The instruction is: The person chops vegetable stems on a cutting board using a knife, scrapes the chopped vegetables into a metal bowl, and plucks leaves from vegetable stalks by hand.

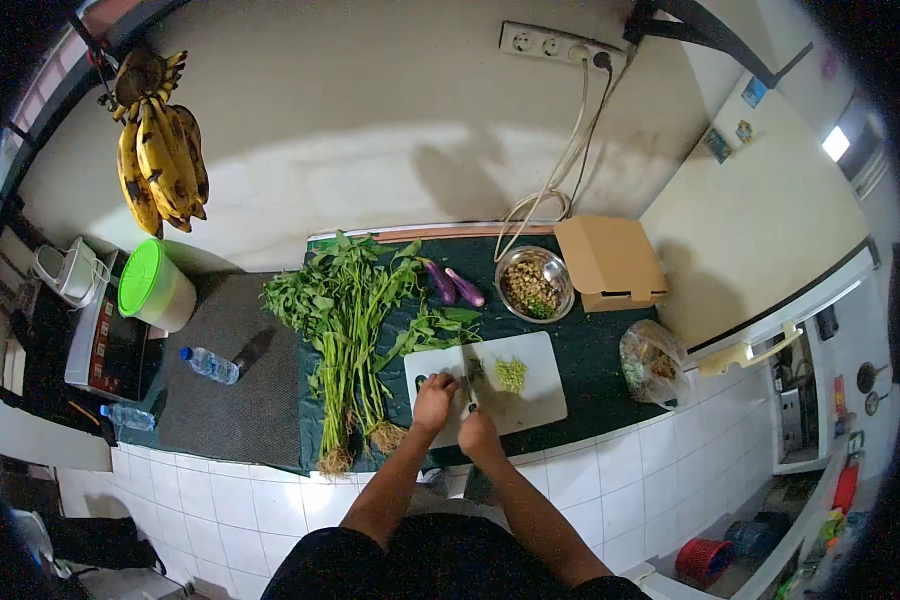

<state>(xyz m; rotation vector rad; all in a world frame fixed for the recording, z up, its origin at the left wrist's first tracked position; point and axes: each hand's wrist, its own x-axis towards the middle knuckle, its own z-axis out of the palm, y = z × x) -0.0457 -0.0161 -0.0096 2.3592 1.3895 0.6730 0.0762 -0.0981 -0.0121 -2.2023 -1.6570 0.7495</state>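
A white cutting board [535, 408] lies at the counter's front edge. My right hand [479, 434] is closed round the handle of a knife [466, 378], whose blade points away from me over the board. Just left of the blade, my left hand [436, 402] rests on the board with its fingers curled; what they hold is hidden. A small dark item [420, 382] shows beside those fingers, too small to name. Chopped pale-green pieces [511, 374] sit in a pile right of the knife. Darker green bits [475, 368] lie nearer the blade.
Leafy greens with roots [355, 350] lie left of the board. Behind it are purple eggplants [453, 285], a metal bowl of chopped food [535, 284] and a cardboard box [610, 262]. A plastic bag [653, 362] stands right. A water bottle [210, 365] lies left; bananas [160, 160] hang above.
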